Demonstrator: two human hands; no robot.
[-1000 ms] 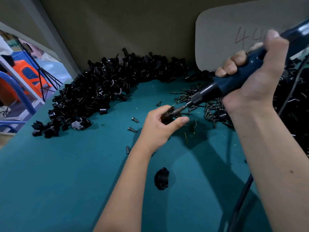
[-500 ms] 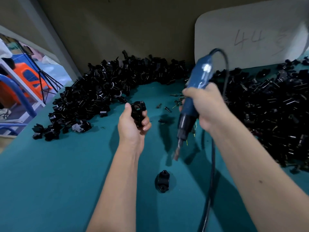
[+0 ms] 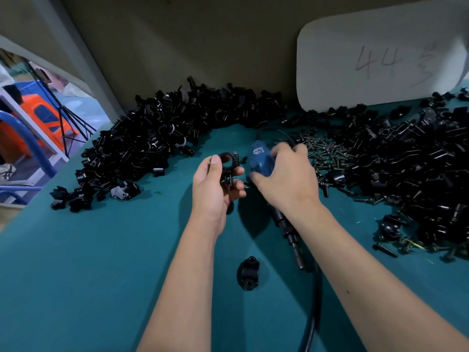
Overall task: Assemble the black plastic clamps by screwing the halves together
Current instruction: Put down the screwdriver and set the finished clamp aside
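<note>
The black clamp [image 3: 229,165] sat above the green table [image 3: 88,262], pinched between the thumb and curled fingers of the left hand [image 3: 215,189]. Just beside it, the right hand [image 3: 283,181] lay wrapped over the blue screwdriver [image 3: 260,161], whose tip pointed toward the person. A loose clamp half [image 3: 248,273] lay nearer, with piles of clamp parts [image 3: 152,148] and screws [image 3: 327,151] behind.

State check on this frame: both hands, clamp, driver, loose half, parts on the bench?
left hand: pinches the clamp
assembled clamp: held above the table, ring closed
right hand: on the screwdriver's body
blue electric screwdriver: low over the table, bit toward the person
loose clamp half: lying alone on the table
screws: loose heap
</note>
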